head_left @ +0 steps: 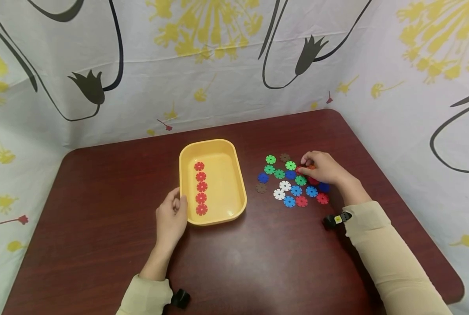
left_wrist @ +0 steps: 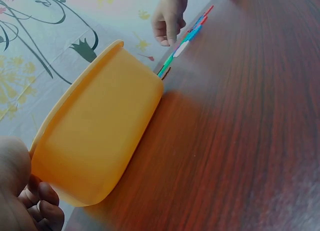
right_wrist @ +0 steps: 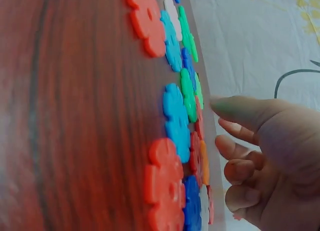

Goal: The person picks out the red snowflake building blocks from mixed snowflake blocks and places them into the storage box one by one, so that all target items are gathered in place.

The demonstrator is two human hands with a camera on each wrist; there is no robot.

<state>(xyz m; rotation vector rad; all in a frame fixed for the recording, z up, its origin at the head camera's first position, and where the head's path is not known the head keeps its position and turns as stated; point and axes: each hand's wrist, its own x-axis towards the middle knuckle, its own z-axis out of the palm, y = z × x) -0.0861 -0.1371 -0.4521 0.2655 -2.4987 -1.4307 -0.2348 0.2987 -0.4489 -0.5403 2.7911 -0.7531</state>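
Beige sleeves [head_left: 395,262] cross the frame's bottom corners above a dark red surface [head_left: 250,267]. At centre, the left hand [head_left: 171,217] grips a yellow tray [head_left: 226,186] holding five red discs [head_left: 201,188]; toward the right, the right hand [head_left: 324,168], loosely bent fingers narrowly parted, is over scattered coloured discs [head_left: 296,191].

Soft, even light, pale sheen on the counter [head_left: 246,258], small glints in the yellow tray [head_left: 223,183], shadow beside the right sleeve [head_left: 391,256], slightly hazy wrist views
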